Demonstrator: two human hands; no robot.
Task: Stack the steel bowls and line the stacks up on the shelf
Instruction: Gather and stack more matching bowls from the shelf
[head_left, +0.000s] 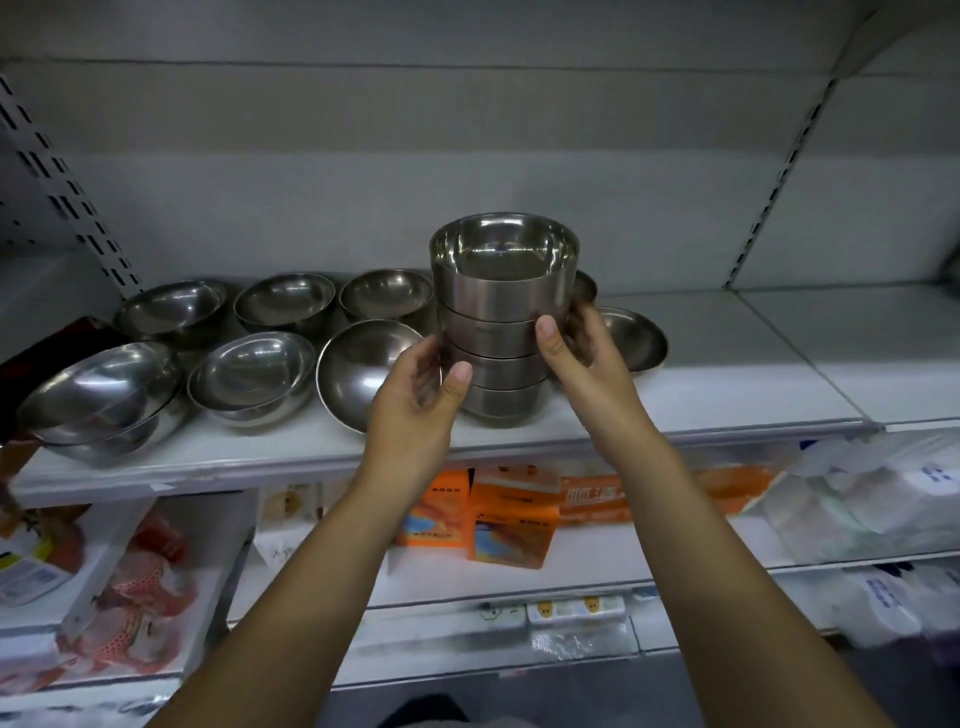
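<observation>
I have the stack of straight-sided steel bowls (496, 322) standing upright between my two hands, its axis vertical and its base at or just above the front of the white shelf (727, 364) — I cannot tell whether it rests there. My left hand (415, 405) cups the lower left of the stack, thumb forward against a lower bowl; my right hand (582, 353) wraps the right side higher up, thumb pressed on the second bowl down. Both hands are half-curled, closed on the stack rather than around it. The loose round bowls (280, 301) lie to the left, the nearest one (358, 374) just beside my left hand, and one shallow bowl (636, 340) sits behind my right — so the free shelf for lining up lies to the right, on my right hand's side
</observation>
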